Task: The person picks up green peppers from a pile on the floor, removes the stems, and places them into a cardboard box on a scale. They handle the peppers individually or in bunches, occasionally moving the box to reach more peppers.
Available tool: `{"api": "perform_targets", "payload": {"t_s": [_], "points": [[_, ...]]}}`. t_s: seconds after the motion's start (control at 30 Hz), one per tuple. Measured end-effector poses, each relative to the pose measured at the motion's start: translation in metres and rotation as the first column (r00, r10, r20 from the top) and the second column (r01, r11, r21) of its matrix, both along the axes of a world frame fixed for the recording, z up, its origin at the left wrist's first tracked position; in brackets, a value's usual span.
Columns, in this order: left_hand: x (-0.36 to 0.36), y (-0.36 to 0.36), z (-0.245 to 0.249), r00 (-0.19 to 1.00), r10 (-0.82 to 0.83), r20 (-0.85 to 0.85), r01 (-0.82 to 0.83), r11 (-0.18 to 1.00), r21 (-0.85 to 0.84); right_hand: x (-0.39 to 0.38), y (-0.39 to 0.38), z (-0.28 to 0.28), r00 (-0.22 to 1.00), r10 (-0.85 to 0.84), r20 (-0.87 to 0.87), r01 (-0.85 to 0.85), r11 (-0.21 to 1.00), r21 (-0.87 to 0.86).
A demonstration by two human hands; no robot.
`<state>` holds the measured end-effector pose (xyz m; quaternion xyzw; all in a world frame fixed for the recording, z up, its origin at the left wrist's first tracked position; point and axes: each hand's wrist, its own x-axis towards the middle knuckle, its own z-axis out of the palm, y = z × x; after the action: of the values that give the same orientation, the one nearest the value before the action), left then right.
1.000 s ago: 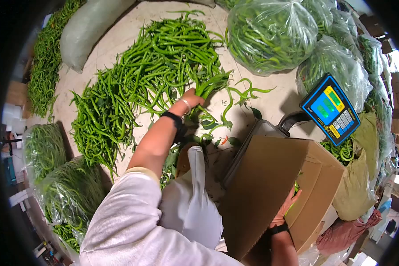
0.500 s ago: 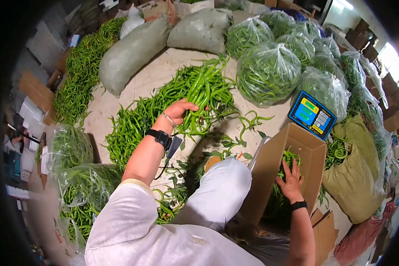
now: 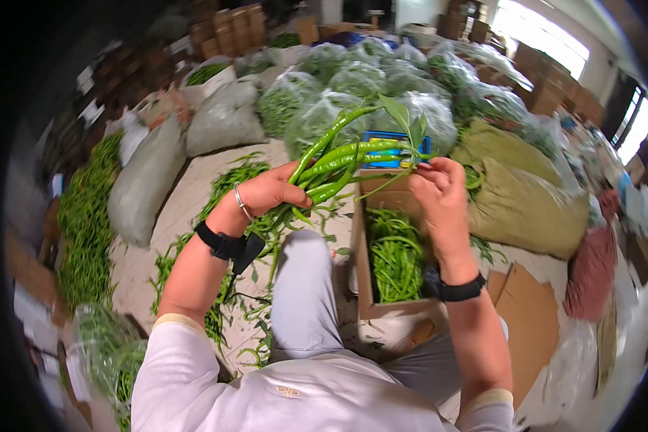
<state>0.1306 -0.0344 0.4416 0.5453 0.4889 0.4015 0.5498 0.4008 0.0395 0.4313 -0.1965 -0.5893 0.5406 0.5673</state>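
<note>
My left hand [image 3: 279, 189] is closed around a bunch of long green chili peppers [image 3: 331, 164], raised in front of my chest. At the bunch's right end my right hand [image 3: 441, 189] pinches the stems, where a sprig of green leaves [image 3: 409, 122] sticks up. Exactly what lies between those fingertips is partly hidden. Below and left of my right hand stands an open cardboard box [image 3: 366, 270] with green chili peppers [image 3: 396, 261] inside. Behind the bunch, a blue scale display [image 3: 373, 138] is partly covered.
On the floor at left lies a loose pepper pile [image 3: 230, 176]. Clear bags of peppers [image 3: 324, 119] and stuffed sacks [image 3: 147, 183] stand beyond. An olive sack [image 3: 529, 205] and flat cardboard [image 3: 527, 309] lie at right. My knee [image 3: 302, 288] is beside the box.
My right hand has come up out of the box to the stems of the bunch. My left hand has lifted the peppers off the pile, and the view has turned right.
</note>
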Motion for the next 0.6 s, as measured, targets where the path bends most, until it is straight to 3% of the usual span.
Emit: {"api": "perform_targets", "payload": {"t_s": [0.07,0.13,0.17,0.27,0.3,0.37,0.4,0.53,0.6], "points": [[0.031,0.01,0.001,0.994,-0.111,-0.015,0.111,0.993,0.03,0.017,-0.001,-0.005,0.994,-0.074,-0.078,0.077,0.996,0.034],[0.059,0.013,0.006,0.986,-0.165,-0.011,0.165,0.986,0.021,0.04,-0.004,-0.01,0.999,-0.022,-0.033,0.016,0.986,-0.166],[0.068,0.013,0.007,0.983,-0.181,-0.009,0.181,0.983,0.015,0.053,-0.006,-0.011,0.999,-0.039,-0.031,0.033,0.985,-0.168],[0.076,0.014,0.0,0.981,-0.192,0.035,0.194,0.978,-0.071,0.094,-0.02,-0.009,0.967,-0.176,0.184,0.207,0.964,-0.168],[0.08,0.014,-0.004,0.979,-0.202,0.036,0.204,0.976,-0.078,0.105,-0.021,-0.011,0.965,-0.185,0.186,0.217,0.96,-0.175],[0.086,0.014,-0.013,0.97,-0.24,0.039,0.242,0.968,-0.072,0.124,-0.023,-0.014,0.876,-0.284,0.39,0.253,0.959,0.128],[0.087,0.015,-0.018,0.964,-0.262,0.039,0.264,0.959,-0.102,0.128,-0.028,-0.016,0.839,-0.375,0.393,0.325,0.926,0.191],[0.1,0.009,-0.024,0.957,-0.292,-0.008,0.289,0.952,-0.103,0.147,-0.039,-0.017,0.737,-0.454,0.501,0.386,0.891,0.24],[0.102,0.008,-0.027,0.949,-0.315,-0.022,0.309,0.942,-0.134,0.155,-0.044,-0.014,0.657,-0.497,0.567,0.331,0.866,0.375]]}}
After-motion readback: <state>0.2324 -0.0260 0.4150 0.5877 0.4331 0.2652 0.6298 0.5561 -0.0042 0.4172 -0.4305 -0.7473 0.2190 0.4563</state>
